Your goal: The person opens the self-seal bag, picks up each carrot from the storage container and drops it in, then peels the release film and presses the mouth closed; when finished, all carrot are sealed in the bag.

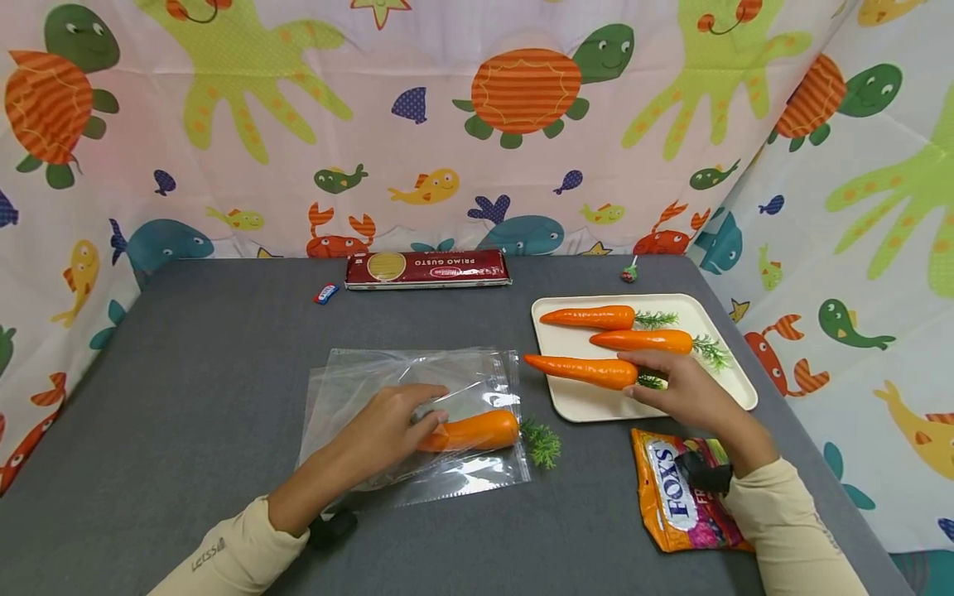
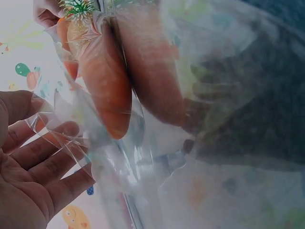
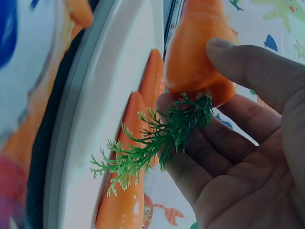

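In the head view my right hand holds a carrot by its leafy end, above the near left of a cream tray. The right wrist view shows thumb and fingers gripping the thick end of that carrot, with its green leaves hanging down. My left hand lies over a clear plastic bag, its fingers loosely spread and touching the film. Another carrot lies in the bag, its leaves sticking out at the right opening.
Two more carrots, a far one and a nearer one, lie on the tray. An orange FOX'S sweet packet sits under the right wrist. Farther back are a dark red pasta packet, a small wrapped sweet and a lollipop.
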`<state>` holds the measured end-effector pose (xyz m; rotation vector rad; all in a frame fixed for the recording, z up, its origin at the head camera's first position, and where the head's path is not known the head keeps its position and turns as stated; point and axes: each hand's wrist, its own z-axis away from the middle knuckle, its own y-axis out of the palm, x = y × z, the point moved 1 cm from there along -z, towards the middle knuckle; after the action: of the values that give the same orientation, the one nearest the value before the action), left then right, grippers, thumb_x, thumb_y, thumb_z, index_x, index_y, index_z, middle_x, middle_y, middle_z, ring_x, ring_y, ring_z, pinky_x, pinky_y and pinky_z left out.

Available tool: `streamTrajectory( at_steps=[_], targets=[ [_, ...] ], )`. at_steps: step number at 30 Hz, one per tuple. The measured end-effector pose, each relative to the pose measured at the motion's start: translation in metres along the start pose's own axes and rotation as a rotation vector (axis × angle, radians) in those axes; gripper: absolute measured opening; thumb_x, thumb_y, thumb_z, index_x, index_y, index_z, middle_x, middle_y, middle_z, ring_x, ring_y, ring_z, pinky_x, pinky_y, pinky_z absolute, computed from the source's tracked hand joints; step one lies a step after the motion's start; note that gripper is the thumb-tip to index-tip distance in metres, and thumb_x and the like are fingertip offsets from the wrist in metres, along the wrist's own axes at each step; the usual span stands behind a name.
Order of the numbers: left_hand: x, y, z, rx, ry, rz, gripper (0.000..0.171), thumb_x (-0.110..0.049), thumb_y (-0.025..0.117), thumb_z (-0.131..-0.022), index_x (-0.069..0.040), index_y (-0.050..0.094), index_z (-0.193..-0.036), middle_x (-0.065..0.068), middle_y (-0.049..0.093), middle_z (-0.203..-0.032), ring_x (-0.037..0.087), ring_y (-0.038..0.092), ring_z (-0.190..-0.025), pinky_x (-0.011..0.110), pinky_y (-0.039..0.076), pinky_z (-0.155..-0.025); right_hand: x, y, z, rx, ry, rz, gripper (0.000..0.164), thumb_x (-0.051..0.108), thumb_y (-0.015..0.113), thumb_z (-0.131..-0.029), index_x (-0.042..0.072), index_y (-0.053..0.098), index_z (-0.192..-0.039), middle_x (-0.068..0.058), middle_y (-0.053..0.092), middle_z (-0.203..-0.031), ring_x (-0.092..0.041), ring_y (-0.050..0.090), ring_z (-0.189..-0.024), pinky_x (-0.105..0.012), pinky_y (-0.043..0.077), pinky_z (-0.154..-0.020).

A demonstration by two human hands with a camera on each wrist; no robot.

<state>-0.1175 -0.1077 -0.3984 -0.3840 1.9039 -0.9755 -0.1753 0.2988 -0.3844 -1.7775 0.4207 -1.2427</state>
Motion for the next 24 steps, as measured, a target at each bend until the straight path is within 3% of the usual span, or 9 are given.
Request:
streamTrajectory(
  at_steps=[5, 12, 24],
  targets=[
    [0.001, 0.001, 0.0, 0.002, 0.001, 0.014, 0.035, -0.016, 0.071, -0.091, 0.0, 0.065, -0.121, 0.005, 0.072, -0.1, 0.023, 0.066, -0.102, 0.043, 0.052, -0.09, 0.002, 0.007, -0.003, 0.036, -0.032, -0.034, 0.046, 0.014, 0.074, -0.088, -0.002, 0.06, -0.129, -0.016, 0.06, -0.128, -0.027, 0.054, -0.108, -0.042, 0.051, -0.086],
    [0.002, 0.002, 0.001, 0.001, -0.003, 0.002, 0.035, -0.018, 0.071, -0.091, -0.001, 0.065, -0.122, 0.009, 0.069, -0.114, 0.023, 0.065, -0.106, 0.042, 0.052, -0.09, 0.01, 0.014, -0.005, 0.059, -0.034, -0.027, 0.045, 0.013, 0.073, -0.088, -0.002, 0.061, -0.129, -0.014, 0.063, -0.125, -0.028, 0.056, -0.109, -0.05, 0.05, -0.089],
    [0.002, 0.002, 0.001, 0.003, -0.002, 0.002, 0.036, -0.018, 0.071, -0.091, -0.001, 0.065, -0.122, 0.008, 0.068, -0.115, 0.023, 0.065, -0.105, 0.042, 0.052, -0.09, 0.025, 0.019, -0.013, 0.053, -0.072, -0.029, 0.045, 0.013, 0.076, -0.086, -0.001, 0.062, -0.127, -0.009, 0.065, -0.121, -0.022, 0.058, -0.106, -0.05, 0.047, -0.093]
  ],
)
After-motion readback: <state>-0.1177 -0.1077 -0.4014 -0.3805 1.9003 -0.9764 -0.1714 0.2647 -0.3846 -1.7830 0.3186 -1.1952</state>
